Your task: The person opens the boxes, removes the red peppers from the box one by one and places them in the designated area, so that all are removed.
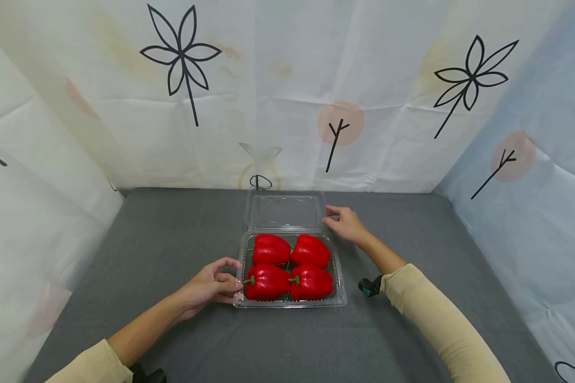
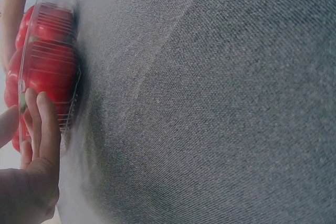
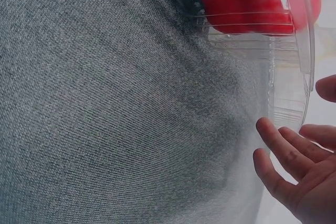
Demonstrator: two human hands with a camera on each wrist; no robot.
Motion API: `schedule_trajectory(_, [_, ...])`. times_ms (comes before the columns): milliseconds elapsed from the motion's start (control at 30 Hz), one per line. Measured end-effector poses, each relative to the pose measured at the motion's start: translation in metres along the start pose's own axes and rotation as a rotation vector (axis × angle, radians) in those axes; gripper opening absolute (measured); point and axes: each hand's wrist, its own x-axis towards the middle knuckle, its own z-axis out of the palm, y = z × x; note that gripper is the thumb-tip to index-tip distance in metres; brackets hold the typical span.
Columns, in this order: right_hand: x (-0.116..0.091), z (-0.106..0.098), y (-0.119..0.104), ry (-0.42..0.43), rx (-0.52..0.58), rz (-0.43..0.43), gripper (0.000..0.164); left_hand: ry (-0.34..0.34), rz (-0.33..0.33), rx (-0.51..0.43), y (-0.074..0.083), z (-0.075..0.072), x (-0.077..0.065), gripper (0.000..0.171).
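Note:
A clear plastic clamshell box [image 1: 341,298] lies on the grey cloth with its hinged lid [image 1: 285,211] folded back, away from the person. Several red bell peppers [image 1: 267,283] with green stems sit inside in two rows. At the box's left side is my left hand [image 1: 210,287], its fingers extended along the wall and the thumb near the rim. In the left wrist view the fingers [image 2: 48,124] look fairly straight against the ribbed side. My right hand [image 1: 348,224] is at the lid's right edge, fingers spread and slightly bent; contact with the lid is unclear.
Grey cloth [image 1: 187,229] covers the table around the box. Patterned white curtains [image 1: 287,106] hang behind and on both sides. A dark wrist device [image 1: 370,287] is on the right wrist, beside the beige sleeve [image 1: 441,319].

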Motion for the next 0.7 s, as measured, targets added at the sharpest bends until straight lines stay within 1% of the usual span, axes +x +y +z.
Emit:
schedule_trajectory(200, [-0.001,-0.003,0.001,-0.012,-0.01,0.008,0.058,-0.002,0.0,-0.007,0.0,0.0,0.0,0.05])
schedule_trajectory(333, [-0.006,-0.007,0.002,-0.009,-0.004,-0.015,0.064,0.0,-0.006,-0.012,-0.001,0.0,0.0,0.051])
schedule_trajectory(500, [-0.015,-0.013,-0.002,0.012,-0.025,-0.084,0.069,0.004,-0.007,-0.014,-0.001,0.0,0.001,0.051])
schedule_trajectory(700, [-0.03,-0.015,-0.012,0.014,-0.026,-0.203,0.073,0.006,-0.01,-0.013,-0.001,0.0,0.001,0.051])
